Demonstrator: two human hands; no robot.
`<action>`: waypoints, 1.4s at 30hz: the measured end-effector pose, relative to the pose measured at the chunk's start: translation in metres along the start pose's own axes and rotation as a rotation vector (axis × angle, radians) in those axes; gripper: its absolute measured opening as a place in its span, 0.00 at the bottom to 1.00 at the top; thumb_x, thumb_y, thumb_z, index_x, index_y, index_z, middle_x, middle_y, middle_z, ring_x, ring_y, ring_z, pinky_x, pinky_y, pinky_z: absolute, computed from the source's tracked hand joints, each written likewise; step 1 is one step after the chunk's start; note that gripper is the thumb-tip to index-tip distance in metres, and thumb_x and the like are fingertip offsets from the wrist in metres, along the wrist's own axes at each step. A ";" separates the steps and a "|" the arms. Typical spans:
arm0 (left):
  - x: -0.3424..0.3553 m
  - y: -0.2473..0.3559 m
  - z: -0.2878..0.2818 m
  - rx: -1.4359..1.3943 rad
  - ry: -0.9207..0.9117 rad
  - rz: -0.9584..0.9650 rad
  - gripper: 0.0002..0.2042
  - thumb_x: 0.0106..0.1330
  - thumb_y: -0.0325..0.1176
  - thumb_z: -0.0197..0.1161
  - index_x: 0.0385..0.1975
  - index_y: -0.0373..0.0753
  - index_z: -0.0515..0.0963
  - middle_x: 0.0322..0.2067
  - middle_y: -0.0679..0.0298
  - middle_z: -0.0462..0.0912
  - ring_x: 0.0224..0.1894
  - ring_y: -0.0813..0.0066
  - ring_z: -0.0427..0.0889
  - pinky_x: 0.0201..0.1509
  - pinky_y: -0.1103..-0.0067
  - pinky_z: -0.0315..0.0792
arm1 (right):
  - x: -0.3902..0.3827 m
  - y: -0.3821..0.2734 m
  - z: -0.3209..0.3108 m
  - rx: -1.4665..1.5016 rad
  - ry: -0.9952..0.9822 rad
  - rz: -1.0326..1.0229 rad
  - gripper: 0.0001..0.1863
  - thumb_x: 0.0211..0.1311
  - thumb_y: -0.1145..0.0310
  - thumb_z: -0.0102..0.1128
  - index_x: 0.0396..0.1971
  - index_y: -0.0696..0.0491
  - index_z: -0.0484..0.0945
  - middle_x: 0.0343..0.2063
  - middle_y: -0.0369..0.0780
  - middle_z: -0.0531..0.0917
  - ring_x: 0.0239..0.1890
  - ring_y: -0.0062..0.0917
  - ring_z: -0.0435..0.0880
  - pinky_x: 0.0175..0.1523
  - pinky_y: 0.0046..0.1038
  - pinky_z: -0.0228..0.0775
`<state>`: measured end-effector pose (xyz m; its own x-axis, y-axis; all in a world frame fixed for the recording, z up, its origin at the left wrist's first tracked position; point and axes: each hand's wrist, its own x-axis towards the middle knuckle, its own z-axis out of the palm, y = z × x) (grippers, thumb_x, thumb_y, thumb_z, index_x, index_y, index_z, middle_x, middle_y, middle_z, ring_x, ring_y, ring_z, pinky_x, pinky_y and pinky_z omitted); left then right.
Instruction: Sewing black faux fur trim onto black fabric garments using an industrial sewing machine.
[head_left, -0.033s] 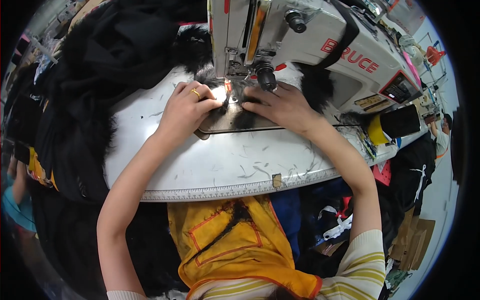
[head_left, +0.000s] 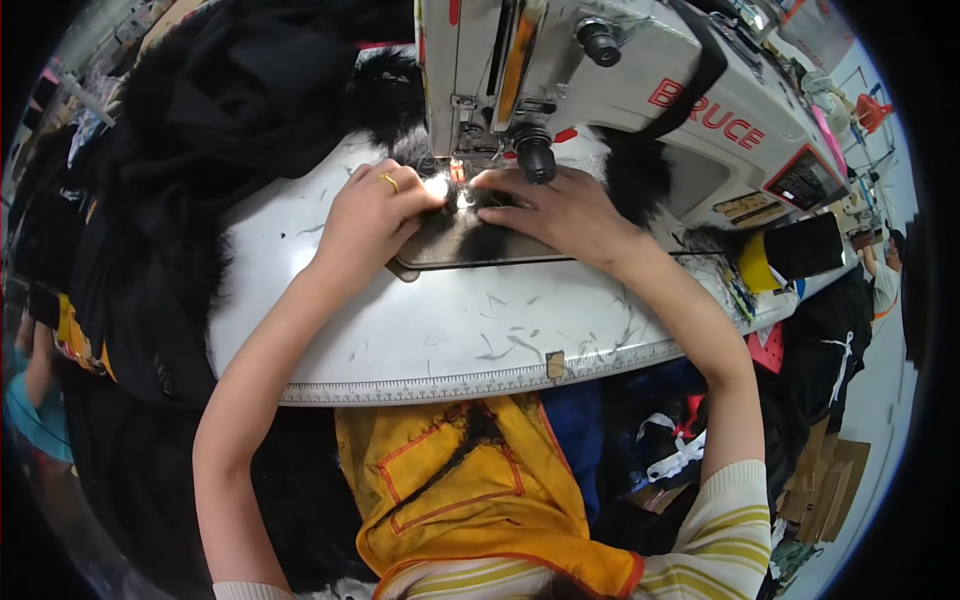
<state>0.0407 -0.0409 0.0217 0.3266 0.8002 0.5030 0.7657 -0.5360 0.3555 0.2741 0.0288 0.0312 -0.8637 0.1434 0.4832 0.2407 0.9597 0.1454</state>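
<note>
Black fur (head_left: 488, 238) lies on the metal bed of a white sewing machine (head_left: 640, 85), under the lit needle area (head_left: 461, 180). My left hand (head_left: 375, 215), with a ring on one finger, pinches the fur just left of the presser foot. On the other side my right hand (head_left: 562, 215) has its thumb and fingers closed on the fur, fingertips close to the foot. More black fur (head_left: 640, 180) shows beyond my right hand, and another tuft (head_left: 388, 95) behind the left. The fur between the fingertips is partly hidden.
A heap of black cloth (head_left: 220, 110) covers the table's left side. Loose fur bits dot the white tabletop (head_left: 440, 335), which has a ruler strip (head_left: 440, 386) along its front edge. A yellow-and-black holder (head_left: 790, 250) stands at right. Another person (head_left: 885, 275) is at far right.
My right fingertips have shifted slightly left, closer to the presser foot, and the fur beside them has changed shape a little. My left hand stays nearly in place.
</note>
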 end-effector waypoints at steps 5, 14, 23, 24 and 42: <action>0.014 -0.010 0.008 -0.319 -0.074 -0.298 0.08 0.47 0.24 0.65 0.29 0.38 0.80 0.30 0.62 0.79 0.36 0.65 0.78 0.41 0.75 0.71 | 0.003 0.003 0.021 0.413 -0.081 0.324 0.16 0.48 0.72 0.64 0.39 0.43 0.78 0.31 0.34 0.78 0.36 0.26 0.79 0.38 0.25 0.72; 0.010 0.002 0.012 -0.109 -0.051 -0.198 0.06 0.48 0.30 0.67 0.26 0.39 0.80 0.29 0.66 0.76 0.38 0.67 0.74 0.39 0.74 0.70 | 0.002 -0.014 0.018 -0.191 -0.062 0.148 0.15 0.50 0.66 0.51 0.40 0.42 0.78 0.33 0.27 0.73 0.38 0.16 0.76 0.29 0.19 0.71; 0.007 0.006 0.010 -0.047 -0.060 -0.229 0.07 0.48 0.28 0.67 0.27 0.41 0.79 0.26 0.68 0.75 0.37 0.68 0.75 0.39 0.76 0.70 | 0.002 -0.013 0.030 0.209 -0.044 0.447 0.17 0.45 0.70 0.62 0.40 0.47 0.78 0.35 0.34 0.77 0.37 0.28 0.79 0.37 0.26 0.73; 0.006 0.006 0.010 -0.046 -0.059 -0.230 0.07 0.48 0.28 0.67 0.27 0.41 0.79 0.26 0.68 0.75 0.37 0.68 0.75 0.39 0.76 0.70 | 0.004 -0.013 0.030 0.238 -0.042 0.526 0.15 0.46 0.70 0.66 0.38 0.50 0.79 0.34 0.36 0.79 0.36 0.28 0.79 0.40 0.28 0.71; 0.034 -0.022 0.010 -0.147 -0.014 -0.261 0.07 0.47 0.23 0.64 0.22 0.33 0.72 0.23 0.57 0.75 0.30 0.56 0.75 0.32 0.71 0.68 | 0.006 0.020 0.057 0.396 0.053 0.671 0.11 0.39 0.70 0.58 0.08 0.61 0.72 0.12 0.49 0.74 0.20 0.44 0.74 0.29 0.39 0.65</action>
<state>0.0409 0.0005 0.0228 0.1376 0.9192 0.3690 0.7369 -0.3440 0.5820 0.2483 0.0627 -0.0118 -0.5646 0.7214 0.4011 0.5195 0.6882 -0.5065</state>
